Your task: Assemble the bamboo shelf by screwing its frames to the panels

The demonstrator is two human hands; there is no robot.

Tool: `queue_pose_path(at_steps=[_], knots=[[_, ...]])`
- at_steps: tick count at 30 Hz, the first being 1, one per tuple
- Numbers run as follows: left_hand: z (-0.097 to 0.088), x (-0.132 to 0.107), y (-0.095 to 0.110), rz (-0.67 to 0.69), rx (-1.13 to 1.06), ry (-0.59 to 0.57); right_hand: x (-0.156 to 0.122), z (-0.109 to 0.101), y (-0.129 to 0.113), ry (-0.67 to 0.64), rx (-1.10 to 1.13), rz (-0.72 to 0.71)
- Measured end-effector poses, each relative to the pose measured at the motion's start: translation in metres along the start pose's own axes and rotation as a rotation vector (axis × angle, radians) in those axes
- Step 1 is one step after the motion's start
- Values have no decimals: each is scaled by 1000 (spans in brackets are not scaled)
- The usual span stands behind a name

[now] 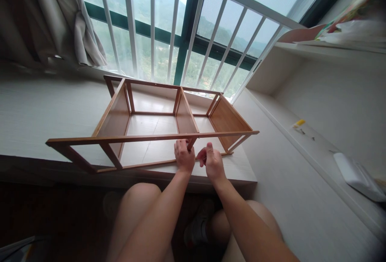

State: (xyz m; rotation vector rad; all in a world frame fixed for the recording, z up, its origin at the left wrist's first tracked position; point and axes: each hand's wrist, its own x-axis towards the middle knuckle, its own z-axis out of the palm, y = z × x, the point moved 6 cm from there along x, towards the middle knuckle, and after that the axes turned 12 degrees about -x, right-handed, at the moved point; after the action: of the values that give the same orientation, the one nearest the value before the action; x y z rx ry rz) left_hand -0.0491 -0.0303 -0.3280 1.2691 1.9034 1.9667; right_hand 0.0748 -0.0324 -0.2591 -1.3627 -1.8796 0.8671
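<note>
A brown wooden shelf rack [150, 138] lies on its side on a pale ledge, its slatless frame open toward me and several panels standing across it. My left hand [184, 156] is closed around the short crossbar beside the middle panel, near the front lower rail. Just right of that crossbar is my right hand [213, 162], with its thumb raised and fingers curled in toward the bar. Whatever is between those fingers, if anything, is too small or hidden to make out.
Behind the rack are white railing bars [152, 25] and a window. A grey curtain [87, 37] hangs at left. On the right-hand shelf lie a yellow-topped small item [299, 123] and a white box-like object [356, 175]. My knees are below the ledge's front edge [241, 178].
</note>
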Motion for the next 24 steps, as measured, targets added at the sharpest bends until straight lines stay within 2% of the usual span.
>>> queue_pose_path(at_steps=[2,4,8,10,12,15,19,24], knots=[[-1,0,0,-1,-1,-3,-14,1,23,-70,-59,46],[-1,0,-1,-7,-3,-11,-35,4,55,-175,-220,94],[-3,-3,-2,22,-6,-39,-100,7,142,-375,-484,216],[-5,-5,-1,50,-4,-60,-136,4,181,-396,-519,272],[-9,-7,1,74,6,-77,-166,2,207,-389,-461,308],[-18,-10,6,96,41,-103,-189,1,216,-347,-308,300],[-38,-18,14,132,55,-135,-188,9,205,-301,-99,270],[-77,-31,24,217,16,-114,-185,31,205,-335,-112,310]])
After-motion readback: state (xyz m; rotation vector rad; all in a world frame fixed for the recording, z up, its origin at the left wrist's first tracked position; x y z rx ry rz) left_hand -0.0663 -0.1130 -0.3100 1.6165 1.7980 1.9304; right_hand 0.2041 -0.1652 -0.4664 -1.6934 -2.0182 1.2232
